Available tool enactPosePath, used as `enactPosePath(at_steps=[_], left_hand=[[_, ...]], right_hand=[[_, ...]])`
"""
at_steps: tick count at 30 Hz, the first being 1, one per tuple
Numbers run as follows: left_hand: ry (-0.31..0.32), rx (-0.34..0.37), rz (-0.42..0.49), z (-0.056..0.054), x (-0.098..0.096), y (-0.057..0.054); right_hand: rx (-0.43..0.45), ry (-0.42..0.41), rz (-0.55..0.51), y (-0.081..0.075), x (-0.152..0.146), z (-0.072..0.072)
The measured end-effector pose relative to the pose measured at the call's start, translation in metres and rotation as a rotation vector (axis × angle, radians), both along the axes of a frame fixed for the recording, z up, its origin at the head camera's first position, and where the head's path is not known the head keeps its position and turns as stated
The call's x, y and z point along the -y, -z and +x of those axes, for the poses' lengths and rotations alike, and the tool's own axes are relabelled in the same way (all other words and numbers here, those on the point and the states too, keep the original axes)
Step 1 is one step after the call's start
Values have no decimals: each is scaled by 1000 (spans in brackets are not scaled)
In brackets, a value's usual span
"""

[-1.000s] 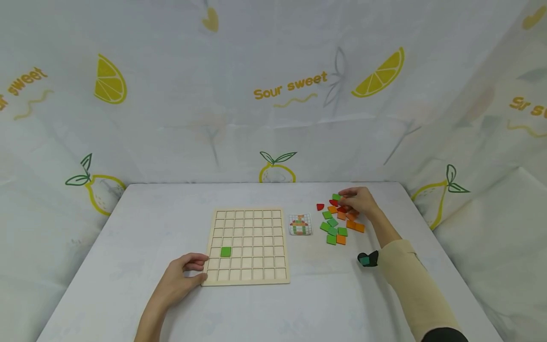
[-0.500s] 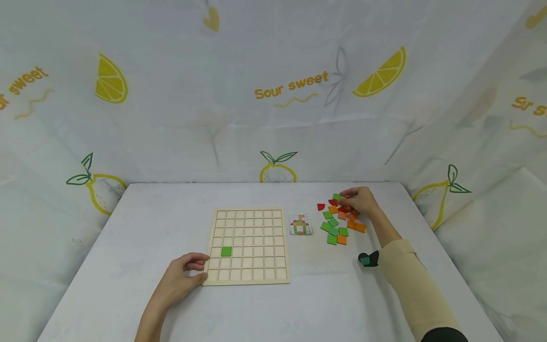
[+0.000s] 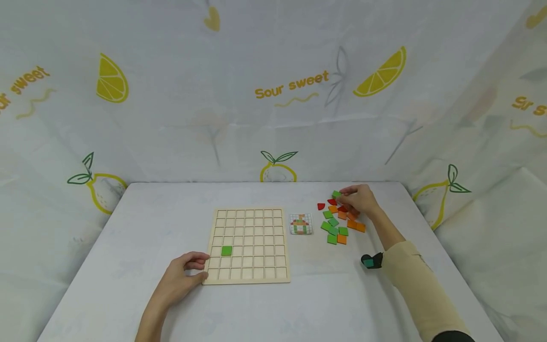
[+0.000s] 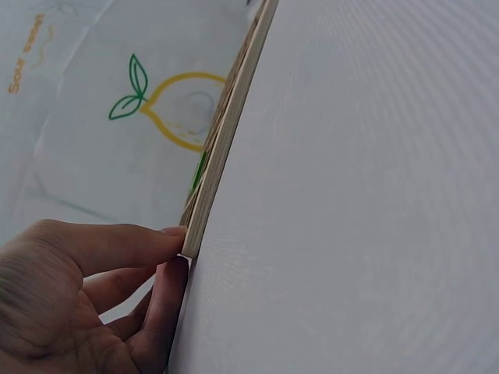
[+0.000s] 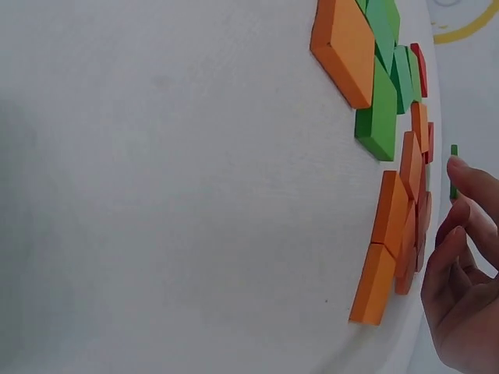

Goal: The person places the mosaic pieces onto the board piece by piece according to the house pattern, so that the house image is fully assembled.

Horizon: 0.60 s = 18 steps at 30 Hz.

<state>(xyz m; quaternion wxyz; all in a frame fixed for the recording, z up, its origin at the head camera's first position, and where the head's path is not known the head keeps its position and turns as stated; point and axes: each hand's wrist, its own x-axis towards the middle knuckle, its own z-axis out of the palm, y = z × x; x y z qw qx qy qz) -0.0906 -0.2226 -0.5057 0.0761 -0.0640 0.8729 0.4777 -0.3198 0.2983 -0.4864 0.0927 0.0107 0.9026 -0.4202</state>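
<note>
My left hand (image 3: 181, 276) holds the lower left corner and left edge of a wooden grid board (image 3: 258, 261), its fingers bent and the thumb near the corner. One green square tile (image 3: 226, 251) sits in a cell in the board's lower left part. At the far right, my right hand (image 3: 360, 198) pinches another green tile (image 3: 336, 194) by its fingertips. In the right wrist view that green tile (image 5: 454, 171) stands on edge beside the fingertips, beyond the other tiles. Red pieces (image 3: 332, 202) and orange tiles (image 3: 356, 226) lie just under and in front of this hand.
A pattern card (image 3: 301, 224) lies between board and tiles, printed with a coloured figure on a grid. More green tiles (image 3: 332, 239) are scattered right of the card. A white cloth with lemon prints hangs behind the white table (image 3: 162, 213).
My right hand has risen slightly, and the green tile at its fingertips has shifted and tilted a little with it. The left hand and board stay in place.
</note>
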Motion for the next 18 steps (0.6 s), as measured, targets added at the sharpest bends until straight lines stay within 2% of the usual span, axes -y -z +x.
enactPosePath(at_steps=[7, 18], left_hand=[[7, -4, -10, -2, 0, 1], [-5, 3, -12, -1, 0, 1]], right_hand=[[-58, -29, -16, -15, 17, 5], [-127, -148, -41, -35, 61, 23]])
